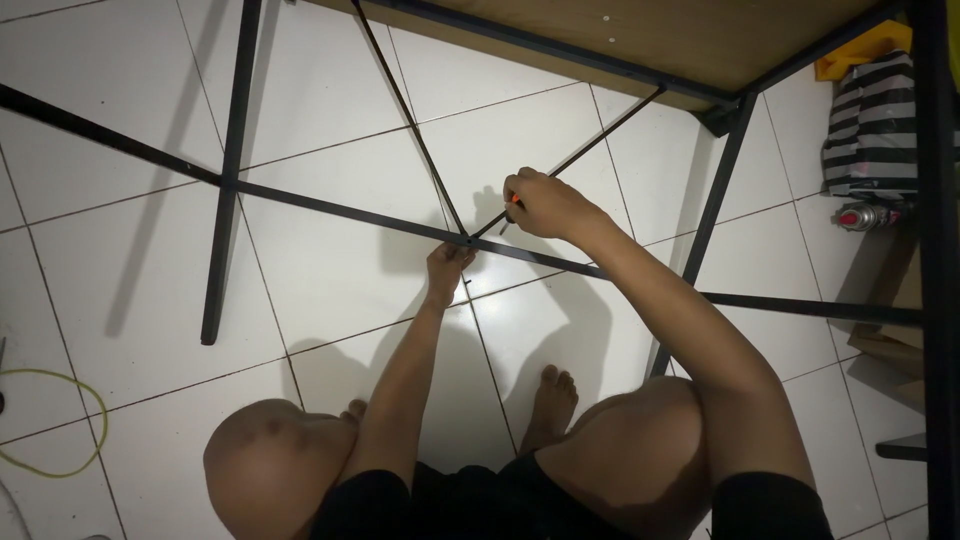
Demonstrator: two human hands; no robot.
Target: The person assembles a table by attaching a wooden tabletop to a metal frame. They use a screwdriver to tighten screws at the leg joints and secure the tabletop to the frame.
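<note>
Yellow-green cord [55,420] curled on white tiled floor [340,270] at far left. Left hand [447,268] pinched on black metal frame [300,200] at the brace crossing; right hand [545,205] just beside, clamped on small screwdriver [510,215]. Striped bag [872,125] far right.

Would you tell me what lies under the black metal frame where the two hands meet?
White floor tiles and shadows. The left hand covers the underside of the crossing; the right hand hides most of its red-handled tool.

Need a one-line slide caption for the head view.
Squatting on white tiles, a person steadies crossed black metal rods with the left hand while the right hand works a small tool at the joint.
</note>
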